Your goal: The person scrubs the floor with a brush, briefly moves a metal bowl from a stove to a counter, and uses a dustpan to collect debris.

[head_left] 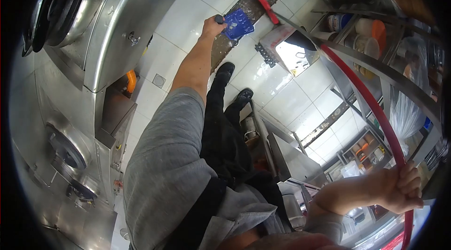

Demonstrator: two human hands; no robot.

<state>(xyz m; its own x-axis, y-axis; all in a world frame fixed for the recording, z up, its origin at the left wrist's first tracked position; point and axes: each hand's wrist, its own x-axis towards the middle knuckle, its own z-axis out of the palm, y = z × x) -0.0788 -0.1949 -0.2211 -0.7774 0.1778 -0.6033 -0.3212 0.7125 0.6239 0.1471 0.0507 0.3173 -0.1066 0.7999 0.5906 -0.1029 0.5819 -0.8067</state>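
My left hand (213,27) reaches down to the floor, its fingers closed round the dark grip of a blue dustpan (239,23). The pan lies over a dark, wet floor channel (221,51) and has small bits and a wet shine on it. At the lower right my right hand (399,189) is wrapped round the long red pole of a broom (371,97). Its red head (268,9) is down by the channel, to the right of the dustpan and apart from it. The broom's bristles are hard to make out.
A metal box (291,55) stands on the wet tiles right of the dustpan. Steel kitchen units (112,38) line the left. Shelves with tubs (369,34) and a plastic bag (408,104) are on the right. My shoes (225,72) stand beside the channel.
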